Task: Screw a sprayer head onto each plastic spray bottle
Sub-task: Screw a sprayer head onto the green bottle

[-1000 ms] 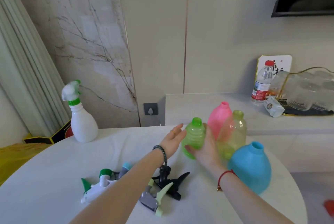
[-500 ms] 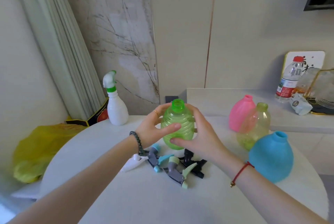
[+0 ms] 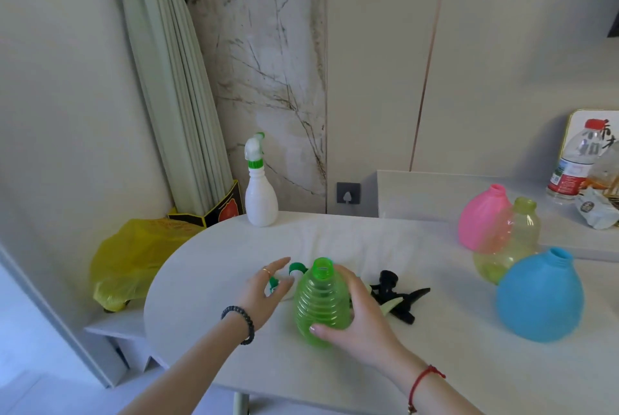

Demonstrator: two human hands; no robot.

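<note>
Worktop (image 3: 207,311), pale, rounded, lower half of frame. Blue bottle (image 3: 540,297), lower right, empty, neck uncapped, tilted up-right. Pink bottle (image 3: 479,218) and yellow bottle (image 3: 516,240), right, upright, touching, open-necked. Green bottle (image 3: 321,306), centre, ribbed, empty, long axis near vertical, open neck up; right hand (image 3: 365,317) grip wrapped round its side. White bottle (image 3: 260,195), upper centre-left, sprayer fitted. Left hand (image 3: 264,294), grip open, over white-green sprayer head (image 3: 294,270). Black sprayer head (image 3: 398,297) lying right of green bottle.

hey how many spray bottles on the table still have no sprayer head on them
4: the green bottle held in the right hand, and the pink bottle, yellow-green bottle and blue bottle clustered at the right. None looks hidden.
</note>
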